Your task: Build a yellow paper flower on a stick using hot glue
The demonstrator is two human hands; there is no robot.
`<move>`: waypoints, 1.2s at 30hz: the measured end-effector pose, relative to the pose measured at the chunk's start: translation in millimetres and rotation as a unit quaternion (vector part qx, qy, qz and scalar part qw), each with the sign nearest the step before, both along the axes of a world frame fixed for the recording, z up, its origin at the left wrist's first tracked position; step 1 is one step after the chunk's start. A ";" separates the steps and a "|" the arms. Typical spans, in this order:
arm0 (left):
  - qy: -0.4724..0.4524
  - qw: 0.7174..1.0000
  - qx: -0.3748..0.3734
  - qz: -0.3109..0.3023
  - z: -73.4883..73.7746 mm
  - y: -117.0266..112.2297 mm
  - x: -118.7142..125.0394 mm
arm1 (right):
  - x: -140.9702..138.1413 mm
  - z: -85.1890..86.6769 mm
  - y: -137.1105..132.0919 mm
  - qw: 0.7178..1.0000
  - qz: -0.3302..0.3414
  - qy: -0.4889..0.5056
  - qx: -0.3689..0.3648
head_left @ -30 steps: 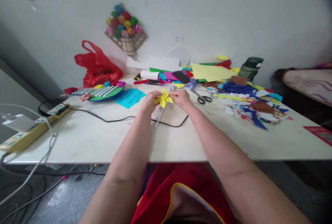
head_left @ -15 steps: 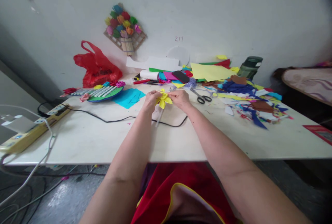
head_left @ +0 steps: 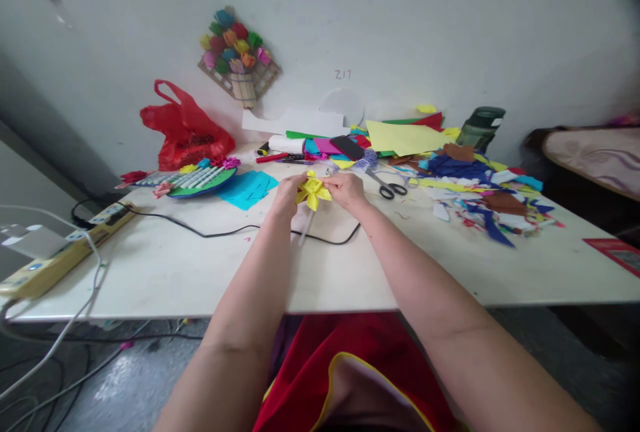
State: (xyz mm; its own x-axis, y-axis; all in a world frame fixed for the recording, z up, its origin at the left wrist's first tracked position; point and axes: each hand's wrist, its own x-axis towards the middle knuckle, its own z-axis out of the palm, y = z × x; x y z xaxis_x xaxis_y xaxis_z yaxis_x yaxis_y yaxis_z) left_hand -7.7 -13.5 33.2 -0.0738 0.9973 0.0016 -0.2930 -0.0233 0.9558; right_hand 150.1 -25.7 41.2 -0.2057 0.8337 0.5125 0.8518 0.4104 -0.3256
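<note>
A yellow paper flower (head_left: 313, 192) with several pointed petals is held up between my two hands, over the middle of the table. My left hand (head_left: 289, 196) is closed on its left side, some of the fingers hidden behind the petals. On the other side my right hand (head_left: 346, 191) pinches a petal between thumb and forefinger. Below the flower a thin whitish stick (head_left: 305, 227) slants down toward me; whether it is joined to the flower I cannot tell. Black-handled scissors (head_left: 390, 189) lie just right of my right hand.
Coloured paper scraps (head_left: 493, 202) heap up on the right, near a dark green bottle (head_left: 481, 128). A black cable (head_left: 225, 232) crosses the table from a power strip (head_left: 55, 255). Blue paper (head_left: 247, 189), a flower-decorated green board (head_left: 200, 180) and a red plastic bag (head_left: 187, 132) stand left.
The flower has turned slightly between my fingers, and its petals look more spread toward me. Both hands keep their hold in nearly the same place.
</note>
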 end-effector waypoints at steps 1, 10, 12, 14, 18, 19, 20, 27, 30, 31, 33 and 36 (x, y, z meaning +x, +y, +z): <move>0.009 1.000 0.004 0.004 -0.1 -0.5 -0.5 | 0.4 -0.2 -0.3 1.000 -0.001 -0.013 0.004; 0.039 0.998 0.040 -0.044 0.2 -2.2 -4.7 | 7.6 -3.5 2.2 0.999 0.037 0.007 -0.002; 0.040 0.997 0.043 -0.053 -0.8 -1.1 -5.8 | 9.4 -3.6 3.9 0.998 0.052 0.036 -0.027; 0.045 0.996 0.050 -0.065 -1.3 -0.9 -6.6 | 11.8 -4.9 7.2 0.993 0.081 0.075 -0.051; 0.058 0.993 0.064 -0.078 -1.4 -2.7 -7.6 | 18.8 -8.6 15.0 0.967 0.169 0.155 -0.109; 0.061 0.993 0.066 -0.079 -1.5 -3.1 -7.7 | 20.9 -9.0 16.2 0.957 0.192 0.170 -0.134; 0.065 0.992 0.068 -0.081 -1.7 -3.3 -7.9 | 22.9 -9.2 17.0 0.946 0.213 0.182 -0.161; 0.094 0.987 0.078 -0.102 -1.8 -3.3 -10.3 | 27.7 -10.4 18.2 0.911 0.247 0.234 -0.233; 0.084 0.988 0.072 -0.105 -0.7 -4.2 -9.9 | 25.7 -13.7 21.6 0.916 0.235 0.251 -0.205; 0.077 0.990 0.066 -0.103 -0.3 -4.7 -9.5 | 25.1 -14.8 22.9 0.919 0.231 0.253 -0.196; 0.059 0.992 0.053 -0.100 0.5 -5.6 -8.6 | 24.1 -17.0 25.4 0.924 0.221 0.255 -0.178; 0.033 0.993 0.040 -0.108 1.7 -6.8 -7.6 | 22.8 -19.9 28.4 0.931 0.211 0.258 -0.148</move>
State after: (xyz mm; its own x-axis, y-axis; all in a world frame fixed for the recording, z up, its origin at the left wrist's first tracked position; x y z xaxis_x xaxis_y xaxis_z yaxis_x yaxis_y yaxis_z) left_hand -15.3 -20.3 34.9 0.1444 0.9863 0.0799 -0.2369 -0.0439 0.9705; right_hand 172.8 2.7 21.3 -0.3370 0.8544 0.3954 0.3333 0.5011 -0.7986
